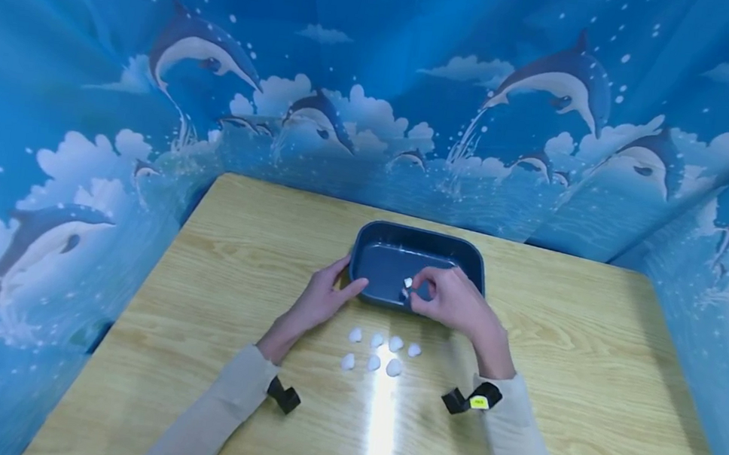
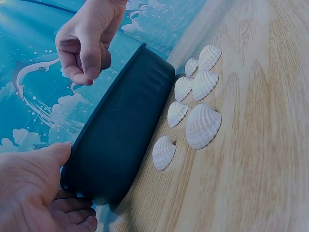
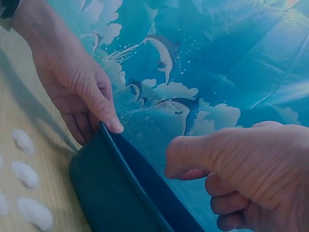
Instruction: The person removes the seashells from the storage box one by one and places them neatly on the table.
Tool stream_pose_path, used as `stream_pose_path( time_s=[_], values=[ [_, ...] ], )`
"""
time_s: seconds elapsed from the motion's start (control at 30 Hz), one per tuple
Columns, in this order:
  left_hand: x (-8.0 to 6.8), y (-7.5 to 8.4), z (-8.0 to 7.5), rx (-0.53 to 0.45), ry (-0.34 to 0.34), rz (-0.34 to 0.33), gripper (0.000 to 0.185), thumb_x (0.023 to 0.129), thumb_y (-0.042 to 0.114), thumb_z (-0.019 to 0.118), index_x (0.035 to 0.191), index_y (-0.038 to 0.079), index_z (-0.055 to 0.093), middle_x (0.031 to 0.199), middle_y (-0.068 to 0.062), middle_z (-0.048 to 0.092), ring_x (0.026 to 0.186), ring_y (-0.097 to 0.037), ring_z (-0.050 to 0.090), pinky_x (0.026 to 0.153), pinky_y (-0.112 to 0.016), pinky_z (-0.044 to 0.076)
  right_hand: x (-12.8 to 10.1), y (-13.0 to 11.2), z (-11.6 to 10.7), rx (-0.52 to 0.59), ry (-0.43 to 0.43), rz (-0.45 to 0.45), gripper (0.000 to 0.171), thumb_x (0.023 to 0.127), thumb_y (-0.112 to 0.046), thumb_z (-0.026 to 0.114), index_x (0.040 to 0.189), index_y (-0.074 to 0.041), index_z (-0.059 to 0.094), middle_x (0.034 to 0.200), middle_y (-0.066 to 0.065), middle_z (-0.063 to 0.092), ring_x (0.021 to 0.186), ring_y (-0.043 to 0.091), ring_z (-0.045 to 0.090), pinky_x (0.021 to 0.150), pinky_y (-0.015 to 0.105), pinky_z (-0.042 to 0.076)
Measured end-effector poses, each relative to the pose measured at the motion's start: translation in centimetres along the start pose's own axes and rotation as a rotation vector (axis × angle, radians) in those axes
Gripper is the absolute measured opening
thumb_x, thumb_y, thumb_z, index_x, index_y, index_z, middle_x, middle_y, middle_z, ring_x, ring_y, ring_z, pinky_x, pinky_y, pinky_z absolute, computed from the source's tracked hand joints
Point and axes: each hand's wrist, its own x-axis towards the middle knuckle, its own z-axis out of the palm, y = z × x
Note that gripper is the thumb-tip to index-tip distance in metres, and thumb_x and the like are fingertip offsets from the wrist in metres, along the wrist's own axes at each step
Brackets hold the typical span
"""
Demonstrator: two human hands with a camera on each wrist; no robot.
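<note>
A dark blue rectangular basin (image 1: 377, 301) stands on the table. My left hand (image 1: 320, 299) grips its left near corner, thumb on the rim and fingers along the outer wall (image 2: 118, 130). Over the basin's right half hovers my right hand (image 1: 454, 299), its fingers curled and thumb near the index finger. Neither wrist view shows anything between those fingertips. Just beside them in the head view is a small white shell (image 1: 408, 282); its exact height cannot be told. White ribbed seashells (image 2: 203, 126) lie in two loose rows in front of the basin.
The light wooden table (image 1: 231, 257) extends to both sides of the basin. A blue dolphin-print curtain (image 1: 384, 70) hangs behind and beside it. Bright glare lies on the wood below the shells. Each wrist carries a small black camera mount (image 1: 284, 395).
</note>
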Motion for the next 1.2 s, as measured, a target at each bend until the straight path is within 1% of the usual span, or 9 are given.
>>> stream_pose_path(
  time_s=[0.13,0.23,0.33,0.43,0.53,0.63,0.8,0.97,1.2],
  values=[
    [0.1,0.0,-0.1,0.011,0.005,-0.003,0.068,0.105,0.035,0.065,0.161,0.008,0.038,0.166,-0.010,0.038,0.155,-0.026,0.031,0.127,-0.046,0.028,-0.2,0.0,0.1,-0.003,0.015,-0.003,0.011,0.090,-0.014,0.075,0.097,-0.006,0.075,0.059,-0.007,0.044,0.049,0.007,0.037,0.047,0.022,0.027],
    [0.2,0.1,-0.1,0.020,0.010,-0.006,0.068,0.105,0.035,0.065,0.161,0.008,0.038,0.166,-0.011,0.038,0.155,-0.027,0.031,0.127,-0.046,0.028,0.4,0.5,0.1,0.001,-0.008,0.021,0.015,0.091,-0.013,0.074,0.102,-0.003,0.076,0.059,-0.005,0.044,0.050,0.009,0.038,0.047,0.024,0.028],
    [0.1,0.1,-0.2,0.030,0.015,-0.015,0.069,0.105,0.036,0.065,0.161,0.008,0.038,0.166,-0.011,0.037,0.155,-0.027,0.031,0.127,-0.046,0.028,1.6,1.3,0.4,0.022,-0.082,0.038,0.015,0.095,-0.010,0.073,0.107,-0.003,0.077,0.061,-0.003,0.048,0.052,0.012,0.042,0.049,0.025,0.032],
    [0.0,0.2,-0.2,0.042,0.013,-0.033,0.072,0.104,0.043,0.065,0.162,0.009,0.037,0.166,-0.010,0.037,0.155,-0.026,0.031,0.127,-0.046,0.028,3.1,2.4,1.4,0.031,-0.180,0.027,0.014,0.097,-0.010,0.073,0.109,-0.004,0.078,0.067,-0.002,0.058,0.056,0.012,0.048,0.052,0.026,0.039],
    [0.0,0.2,-0.2,0.044,0.006,-0.039,0.076,0.103,0.048,0.065,0.162,0.008,0.037,0.166,-0.011,0.037,0.155,-0.028,0.031,0.127,-0.047,0.028,4.2,3.2,2.5,0.009,-0.246,0.014,0.011,0.098,-0.015,0.075,0.104,-0.008,0.079,0.078,-0.004,0.069,0.061,0.009,0.054,0.056,0.025,0.047],
    [-0.1,0.2,-0.1,0.041,-0.001,-0.033,0.075,0.103,0.045,0.065,0.161,0.007,0.037,0.166,-0.013,0.037,0.155,-0.029,0.031,0.127,-0.049,0.028,4.8,3.6,3.2,-0.001,-0.277,0.020,0.010,0.098,-0.020,0.076,0.099,-0.011,0.080,0.080,-0.005,0.071,0.061,0.008,0.055,0.057,0.026,0.048],
    [-0.2,0.3,0.1,0.040,-0.003,-0.036,0.071,0.105,0.038,0.064,0.161,0.006,0.036,0.166,-0.014,0.036,0.155,-0.030,0.031,0.127,-0.049,0.027,5.1,3.7,3.7,0.007,-0.290,0.053,0.010,0.097,-0.021,0.076,0.099,-0.011,0.079,0.070,-0.004,0.064,0.055,0.011,0.050,0.051,0.027,0.041],
    [-0.3,0.5,0.1,0.031,-0.001,-0.042,0.069,0.106,0.036,0.064,0.161,0.005,0.036,0.166,-0.015,0.036,0.155,-0.031,0.030,0.128,-0.049,0.026,5.2,3.7,3.9,0.007,-0.283,0.057,0.011,0.096,-0.019,0.077,0.103,-0.011,0.078,0.071,-0.004,0.063,0.055,0.010,0.049,0.050,0.026,0.039],
    [-0.3,0.3,0.0,0.043,-0.004,-0.032,0.076,0.104,0.047,0.063,0.161,0.005,0.036,0.166,-0.015,0.036,0.155,-0.031,0.031,0.127,-0.050,0.026,5.4,3.5,4.1,0.047,-0.276,0.105,0.015,0.096,-0.018,0.077,0.107,-0.009,0.078,0.062,-0.003,0.058,0.050,0.010,0.045,0.048,0.025,0.037]
  ],
)
